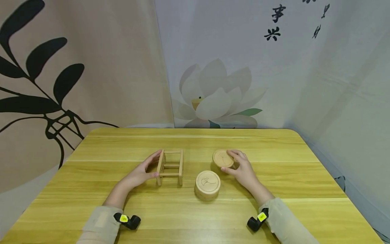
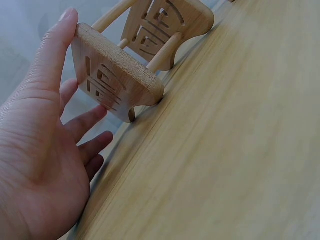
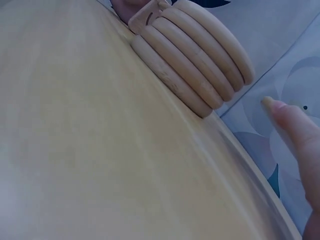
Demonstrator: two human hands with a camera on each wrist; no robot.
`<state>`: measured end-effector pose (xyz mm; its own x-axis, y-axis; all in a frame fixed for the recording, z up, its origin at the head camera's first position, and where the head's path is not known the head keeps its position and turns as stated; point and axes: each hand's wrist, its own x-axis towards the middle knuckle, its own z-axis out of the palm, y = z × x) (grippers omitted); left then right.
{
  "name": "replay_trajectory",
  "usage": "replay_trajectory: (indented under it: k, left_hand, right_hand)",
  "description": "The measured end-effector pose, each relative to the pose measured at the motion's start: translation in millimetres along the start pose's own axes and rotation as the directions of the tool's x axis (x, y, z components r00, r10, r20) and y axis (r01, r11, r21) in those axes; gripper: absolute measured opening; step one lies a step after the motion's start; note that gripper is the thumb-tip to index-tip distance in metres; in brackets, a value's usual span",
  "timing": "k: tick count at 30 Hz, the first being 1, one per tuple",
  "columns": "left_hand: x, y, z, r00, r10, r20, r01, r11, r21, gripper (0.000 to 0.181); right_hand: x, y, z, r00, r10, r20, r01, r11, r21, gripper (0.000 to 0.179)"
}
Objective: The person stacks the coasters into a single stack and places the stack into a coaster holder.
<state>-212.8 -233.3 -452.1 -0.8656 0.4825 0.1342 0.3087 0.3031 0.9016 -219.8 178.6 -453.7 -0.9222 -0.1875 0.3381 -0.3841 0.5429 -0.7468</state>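
Wooden disc [image 1: 221,158]: clamped by its edge between thumb and fingers of the right hand [image 1: 243,171], right of the rack [image 1: 181,166].
Left panel [image 2: 125,70]: gripped by the left hand [image 1: 138,174], thumb at one edge, fingers at the other.
Stack [image 1: 208,184]: right of the rack, toward the person.
Table [image 1: 170,220]: yellow, streaky grain, beneath the rack.
Backdrop [image 1: 128,67]: pale, lotus [image 1: 213,105] printed behind the rack.
Count: two hands, one rack, one stack, one held disc.
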Motion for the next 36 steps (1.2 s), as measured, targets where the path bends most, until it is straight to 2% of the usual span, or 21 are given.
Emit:
replay_trajectory:
  k: [16,36]
  left_hand:
    - [0.9,-1.5,-0.5,1.000,0.012,0.001,-0.012,1.000,-0.004,0.080]
    - [-0.1,-1.3,-0.6,1.000,0.010,0.003,-0.010,1.000,-0.009,0.079]
  right_hand:
    - [-11.9,-15,2,0.996,-0.062,-0.068,0.066,0.996,0.063,0.073]
    - [-29.8,-29,11,0.994,-0.113,-0.007,0.114,0.989,0.099,0.074]
